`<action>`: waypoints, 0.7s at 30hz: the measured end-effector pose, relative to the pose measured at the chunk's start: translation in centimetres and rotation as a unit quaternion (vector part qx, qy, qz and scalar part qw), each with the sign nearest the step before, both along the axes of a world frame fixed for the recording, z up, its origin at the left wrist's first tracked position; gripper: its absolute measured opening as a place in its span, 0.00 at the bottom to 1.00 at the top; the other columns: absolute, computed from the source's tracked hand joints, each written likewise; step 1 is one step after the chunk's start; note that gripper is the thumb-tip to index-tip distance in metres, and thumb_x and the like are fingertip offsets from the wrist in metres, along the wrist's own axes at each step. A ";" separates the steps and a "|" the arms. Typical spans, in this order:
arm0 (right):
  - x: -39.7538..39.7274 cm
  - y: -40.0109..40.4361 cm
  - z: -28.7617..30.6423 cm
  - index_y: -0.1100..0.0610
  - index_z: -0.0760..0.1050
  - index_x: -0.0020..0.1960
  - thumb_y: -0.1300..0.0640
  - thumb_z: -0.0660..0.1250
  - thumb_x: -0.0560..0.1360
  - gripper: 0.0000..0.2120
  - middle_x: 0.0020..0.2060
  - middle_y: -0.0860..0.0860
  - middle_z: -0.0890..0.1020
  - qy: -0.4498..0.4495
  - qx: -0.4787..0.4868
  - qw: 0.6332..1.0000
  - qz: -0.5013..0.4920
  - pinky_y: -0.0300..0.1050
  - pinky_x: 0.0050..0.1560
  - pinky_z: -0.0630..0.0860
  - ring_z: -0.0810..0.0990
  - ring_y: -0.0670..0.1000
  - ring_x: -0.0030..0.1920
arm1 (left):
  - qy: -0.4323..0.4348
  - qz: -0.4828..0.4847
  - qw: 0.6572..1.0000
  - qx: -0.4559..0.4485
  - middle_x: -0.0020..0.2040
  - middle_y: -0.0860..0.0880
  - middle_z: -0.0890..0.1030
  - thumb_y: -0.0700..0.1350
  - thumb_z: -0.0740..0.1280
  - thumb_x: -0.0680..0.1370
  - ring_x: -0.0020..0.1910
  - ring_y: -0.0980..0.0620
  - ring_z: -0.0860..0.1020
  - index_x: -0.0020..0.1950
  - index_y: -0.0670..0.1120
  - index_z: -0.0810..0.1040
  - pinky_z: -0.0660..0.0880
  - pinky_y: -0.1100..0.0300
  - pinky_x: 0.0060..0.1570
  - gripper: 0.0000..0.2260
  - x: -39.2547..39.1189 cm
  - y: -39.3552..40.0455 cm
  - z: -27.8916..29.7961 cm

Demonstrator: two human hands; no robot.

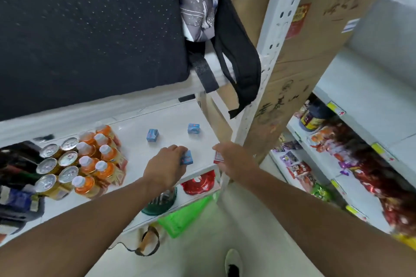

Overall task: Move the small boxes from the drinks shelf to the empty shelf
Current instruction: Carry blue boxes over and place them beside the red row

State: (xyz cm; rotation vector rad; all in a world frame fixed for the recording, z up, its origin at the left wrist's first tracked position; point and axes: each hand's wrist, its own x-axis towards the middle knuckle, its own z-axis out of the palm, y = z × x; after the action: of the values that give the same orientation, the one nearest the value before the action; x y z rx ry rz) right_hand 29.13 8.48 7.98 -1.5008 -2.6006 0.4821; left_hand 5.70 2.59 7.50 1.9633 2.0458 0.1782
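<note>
Crowding the left part of the drinks shelf stood gold-topped cans and orange-capped bottles, packed tightly, which left the right part of the white shelf free for the small boxes. Two blue boxes sat there apart from each other, one nearer the bottles and another further right, both well behind the hands and neither touched. Nearer the front edge, the left hand reached in palm down, its fingers curled round a third blue box, a grip that looked suited to lifting it straight off the shelf. Just to the right, the right hand had its fingers closed on a red and white box at the shelf's front right corner, close to the perforated white upright. Taking one box in each hand probably meant fewer trips. Both boxes seemed to be still at shelf level, though blur hid whether they had left it. Further right, another rack held snack packets; which shelf was the empty one could not be told.
</note>
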 end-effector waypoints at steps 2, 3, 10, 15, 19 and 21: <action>0.5 -2.0 0.7 0.52 0.77 0.71 0.61 0.77 0.76 0.25 0.62 0.55 0.82 -0.009 -0.009 0.999 -0.032 0.56 0.66 0.80 0.83 0.58 0.63 | -0.006 -0.036 0.999 0.002 0.66 0.53 0.80 0.51 0.68 0.82 0.64 0.48 0.78 0.75 0.55 0.76 0.81 0.48 0.58 0.21 0.6 -0.6 0.3; 0.9 -2.6 0.8 0.53 0.78 0.71 0.61 0.76 0.76 0.25 0.62 0.55 0.82 -0.012 -0.008 0.999 -0.043 0.57 0.65 0.81 0.83 0.58 0.63 | -0.006 -0.056 0.998 0.004 0.66 0.53 0.80 0.50 0.68 0.82 0.63 0.48 0.78 0.75 0.55 0.76 0.81 0.48 0.58 0.21 1.0 -0.6 0.6; 5.1 -8.7 2.3 0.48 0.76 0.73 0.55 0.74 0.78 0.24 0.64 0.52 0.81 -0.027 -0.018 0.985 -0.169 0.51 0.63 0.78 0.81 0.56 0.64 | -0.035 -0.155 0.987 0.035 0.60 0.53 0.81 0.48 0.71 0.80 0.59 0.49 0.79 0.73 0.54 0.77 0.76 0.53 0.51 0.21 5.3 -0.8 1.7; 10.2 -12.7 3.9 0.48 0.78 0.70 0.57 0.72 0.79 0.21 0.64 0.52 0.82 -0.046 -0.016 0.971 -0.234 0.51 0.62 0.77 0.80 0.56 0.65 | -0.070 -0.214 0.973 0.056 0.59 0.51 0.82 0.52 0.71 0.79 0.57 0.46 0.79 0.69 0.54 0.78 0.79 0.49 0.52 0.18 10.5 -2.0 2.4; 14.2 -15.1 5.9 0.48 0.80 0.65 0.54 0.74 0.77 0.18 0.58 0.51 0.85 -0.051 -0.008 0.951 -0.305 0.52 0.56 0.81 0.83 0.58 0.59 | -0.075 -0.263 0.960 0.060 0.56 0.54 0.81 0.55 0.72 0.78 0.56 0.48 0.80 0.66 0.56 0.78 0.83 0.45 0.54 0.17 15.2 -2.1 2.6; 16.6 -16.0 6.6 0.49 0.80 0.65 0.53 0.75 0.76 0.18 0.59 0.51 0.85 -0.049 -0.005 0.944 -0.327 0.53 0.57 0.81 0.83 0.57 0.59 | -0.059 -0.293 0.952 0.061 0.55 0.55 0.81 0.55 0.72 0.77 0.54 0.49 0.80 0.65 0.56 0.78 0.83 0.46 0.51 0.17 17.8 -1.8 3.0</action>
State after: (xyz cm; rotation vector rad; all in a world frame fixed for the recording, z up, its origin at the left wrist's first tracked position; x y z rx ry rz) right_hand 45.70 -7.57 14.56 -2.2836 -1.9640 0.3435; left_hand 23.50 0.75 10.53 2.4700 1.3284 0.2830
